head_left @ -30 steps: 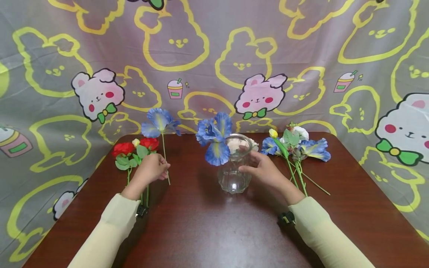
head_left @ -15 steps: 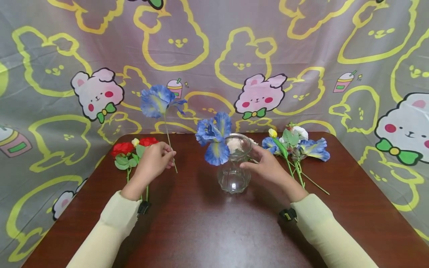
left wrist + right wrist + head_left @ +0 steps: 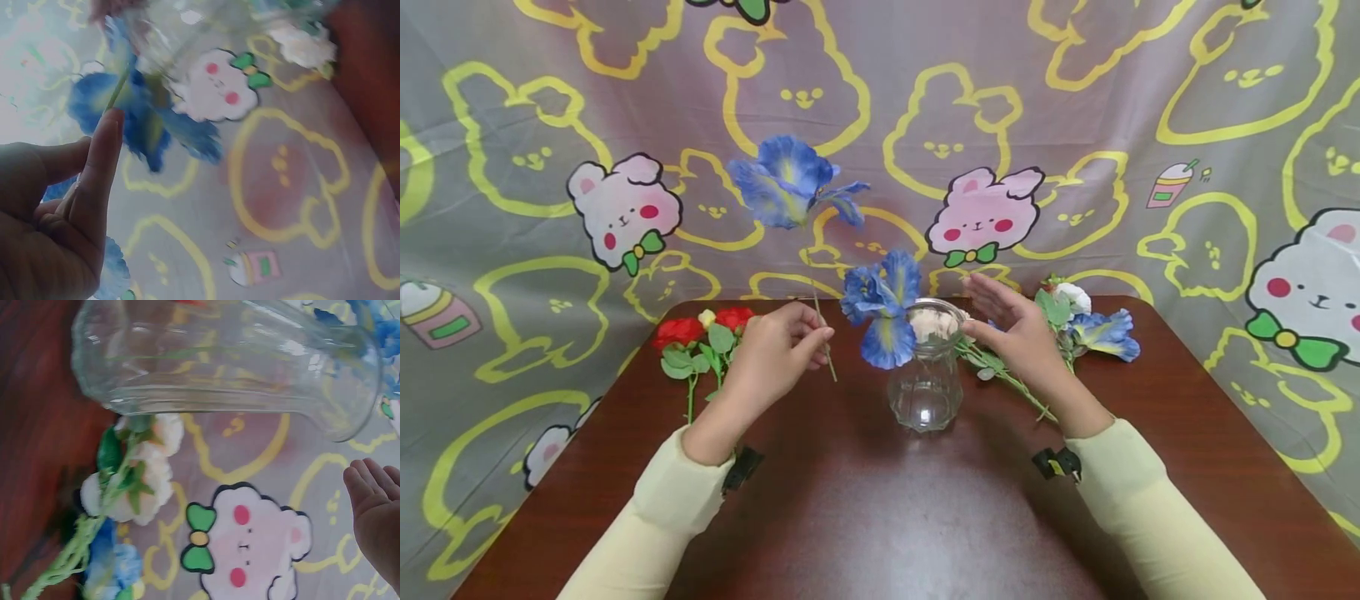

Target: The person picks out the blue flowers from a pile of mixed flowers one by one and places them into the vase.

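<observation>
In the head view, my left hand [image 3: 778,354] pinches the thin stem of a blue iris [image 3: 786,183], whose bloom stands above the fingers. The left wrist view shows thumb and fingertips on that stem, below the blue petals [image 3: 125,106]. A clear glass vase [image 3: 925,404] stands upright at the table's middle. Another blue iris [image 3: 883,312] leans out over its left rim, its stem hard to see through the glass. To the vase's right, my right hand [image 3: 1022,337] is raised with fingers straight. In the right wrist view a gap shows between it and the rim [image 3: 375,381].
Red roses [image 3: 677,333] with green leaves lie at the left, partly behind my left arm. Pale flowers [image 3: 150,487] with green stems lie behind the vase. Another blue iris [image 3: 1105,335] and a white flower [image 3: 1072,297] lie at the right. A patterned curtain [image 3: 880,92] encloses the table.
My left hand has risen and moved right toward the vase, carrying the iris. My right hand has lifted slightly and moved right, its fingers straighter. The vase has stayed in place.
</observation>
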{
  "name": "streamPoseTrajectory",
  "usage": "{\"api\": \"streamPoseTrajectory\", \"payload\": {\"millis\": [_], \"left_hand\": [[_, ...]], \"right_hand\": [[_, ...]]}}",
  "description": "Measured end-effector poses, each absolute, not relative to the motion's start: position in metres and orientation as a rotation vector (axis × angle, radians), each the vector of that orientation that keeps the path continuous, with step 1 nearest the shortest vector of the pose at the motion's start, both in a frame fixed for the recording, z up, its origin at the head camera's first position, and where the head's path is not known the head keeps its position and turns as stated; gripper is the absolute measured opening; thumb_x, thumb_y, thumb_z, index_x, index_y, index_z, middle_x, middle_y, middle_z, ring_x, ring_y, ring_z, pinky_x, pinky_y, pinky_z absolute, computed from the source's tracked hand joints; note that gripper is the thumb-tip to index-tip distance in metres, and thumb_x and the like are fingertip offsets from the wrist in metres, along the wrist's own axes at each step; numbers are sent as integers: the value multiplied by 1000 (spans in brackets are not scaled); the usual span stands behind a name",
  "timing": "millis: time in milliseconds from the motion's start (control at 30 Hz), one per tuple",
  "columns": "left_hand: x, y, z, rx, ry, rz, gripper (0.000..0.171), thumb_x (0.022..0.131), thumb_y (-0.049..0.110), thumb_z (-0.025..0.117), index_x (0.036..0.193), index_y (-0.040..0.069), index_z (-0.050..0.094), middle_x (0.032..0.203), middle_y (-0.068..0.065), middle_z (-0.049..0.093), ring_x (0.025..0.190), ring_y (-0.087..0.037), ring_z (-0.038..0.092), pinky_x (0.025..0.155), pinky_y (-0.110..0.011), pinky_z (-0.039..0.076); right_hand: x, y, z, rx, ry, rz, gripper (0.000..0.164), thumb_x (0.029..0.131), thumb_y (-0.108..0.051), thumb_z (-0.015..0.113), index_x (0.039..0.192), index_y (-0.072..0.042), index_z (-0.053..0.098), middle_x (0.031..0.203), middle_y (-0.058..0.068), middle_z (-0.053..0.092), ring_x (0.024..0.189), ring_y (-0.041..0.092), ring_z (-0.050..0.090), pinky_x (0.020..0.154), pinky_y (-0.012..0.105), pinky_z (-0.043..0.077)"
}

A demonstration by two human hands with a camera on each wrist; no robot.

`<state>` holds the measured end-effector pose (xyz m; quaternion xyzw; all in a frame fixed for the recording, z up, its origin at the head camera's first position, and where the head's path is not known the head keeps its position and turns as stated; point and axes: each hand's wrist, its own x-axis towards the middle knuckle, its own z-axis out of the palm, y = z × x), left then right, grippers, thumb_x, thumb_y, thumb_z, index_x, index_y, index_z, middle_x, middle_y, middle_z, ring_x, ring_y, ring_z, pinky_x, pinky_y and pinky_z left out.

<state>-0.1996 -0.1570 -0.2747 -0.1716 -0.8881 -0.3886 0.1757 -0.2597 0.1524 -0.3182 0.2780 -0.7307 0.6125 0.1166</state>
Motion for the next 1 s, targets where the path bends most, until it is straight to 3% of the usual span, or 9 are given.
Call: {"api": "streamPoseTrajectory", "payload": {"millis": [167, 400, 633, 800, 867, 1000], "left_hand": [[-193, -135, -269, -640, -2451, -1144, 10, 90, 8, 70, 87, 2, 62, 71, -3, 67, 58, -12, 65, 54, -22, 54], [-189, -105, -267, -811, -2431, -1211, 9, 90, 5, 69, 86, 2, 62, 73, -3, 66, 59, -7, 64, 53, -21, 53], [-185, -79, -273, -939, -2428, -1147, 9, 89, 7, 71, 87, 4, 63, 71, 1, 64, 59, -3, 60, 54, -20, 51], [-185, -65, -277, -1009, -2421, -992, 8, 91, 10, 70, 86, 8, 63, 67, 6, 60, 57, 1, 55, 51, -19, 46], [-185, -61, -280, -1033, -2412, -940, 9, 92, 12, 69, 85, 9, 62, 65, 7, 57, 55, 0, 52, 49, -19, 43], [-185, -56, -283, -1067, -2401, -895, 10, 93, 12, 67, 86, 9, 61, 65, 7, 55, 54, -1, 49, 49, -20, 41]], "right_hand": [[-254, 149, -305, 844, -2011, 1799, 54, 89, 3, 67, 139, 1, 49, 137, 13, 55, 126, 23, 52, 99, 29, 44], [-240, 141, -285, 870, -1890, 1737, 43, 88, 9, 65, 130, 5, 57, 125, 18, 62, 116, 25, 59, 95, 31, 48], [-224, 135, -276, 841, -1936, 1719, 30, 91, -4, 67, 121, 0, 67, 112, 12, 69, 101, 17, 67, 66, 21, 53], [-218, 134, -271, 860, -1910, 1858, 26, 92, -5, 66, 117, 3, 68, 105, 11, 72, 94, 19, 69, 73, 25, 56], [-216, 134, -270, 859, -1866, 1974, 25, 92, -4, 66, 115, 6, 68, 104, 11, 72, 94, 21, 70, 79, 32, 56], [-214, 134, -268, 811, -1777, 2154, 21, 92, -1, 65, 111, 7, 69, 100, 13, 72, 90, 24, 71, 78, 38, 56]]}}
